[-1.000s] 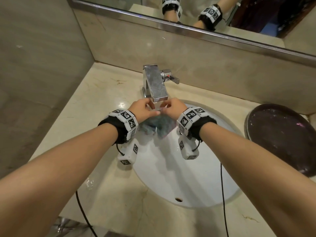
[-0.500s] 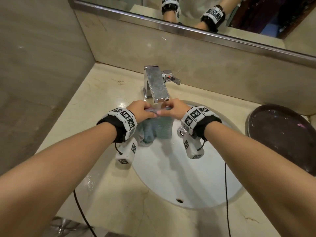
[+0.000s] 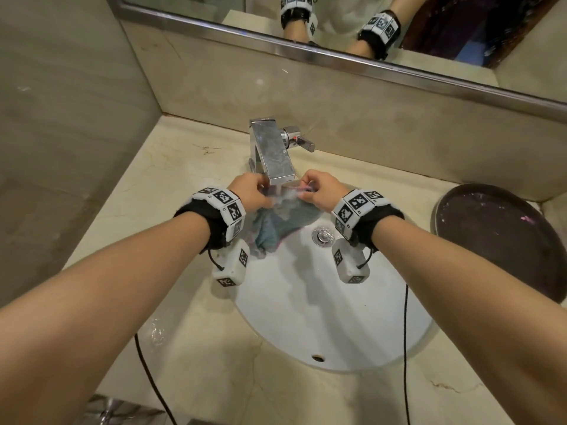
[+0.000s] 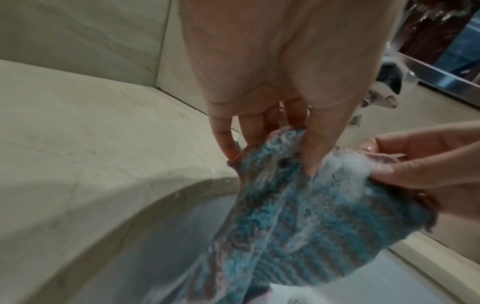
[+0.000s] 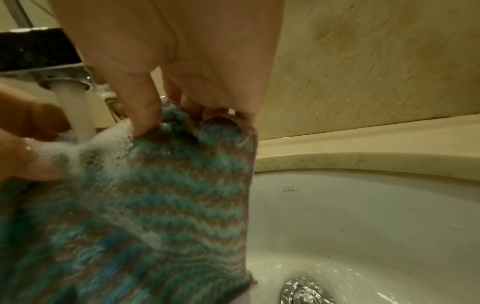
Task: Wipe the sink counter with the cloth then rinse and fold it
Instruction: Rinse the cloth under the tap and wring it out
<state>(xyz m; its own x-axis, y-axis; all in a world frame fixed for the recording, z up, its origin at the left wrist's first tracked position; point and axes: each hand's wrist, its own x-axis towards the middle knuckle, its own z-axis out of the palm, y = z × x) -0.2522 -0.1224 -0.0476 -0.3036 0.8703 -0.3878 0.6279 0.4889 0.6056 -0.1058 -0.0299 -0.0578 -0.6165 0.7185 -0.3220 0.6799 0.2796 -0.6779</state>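
A blue-and-grey striped cloth point(image 3: 276, 223) hangs over the white sink basin point(image 3: 322, 317) under the chrome tap point(image 3: 273, 156). Water point(image 5: 75, 115) runs from the spout onto the cloth's top edge. My left hand point(image 3: 251, 191) pinches the top edge on the left, thumb in front of the cloth point(image 4: 298, 216). On the right, my right hand point(image 3: 319, 191) pinches the same edge of the cloth point(image 5: 168, 195). The wet cloth is spread between both hands and its lower part hangs into the basin.
The drain plug point(image 3: 322, 236) lies just right of the hanging cloth. A dark round tray point(image 3: 497, 240) rests on the beige marble counter point(image 3: 129, 210) at the right. A mirror point(image 3: 368, 26) runs along the back wall. Water drops sit on the counter's front left.
The cloth was bunched between my hands a second ago; my hands have since moved apart and up toward the spout, spreading it flat under the running water.
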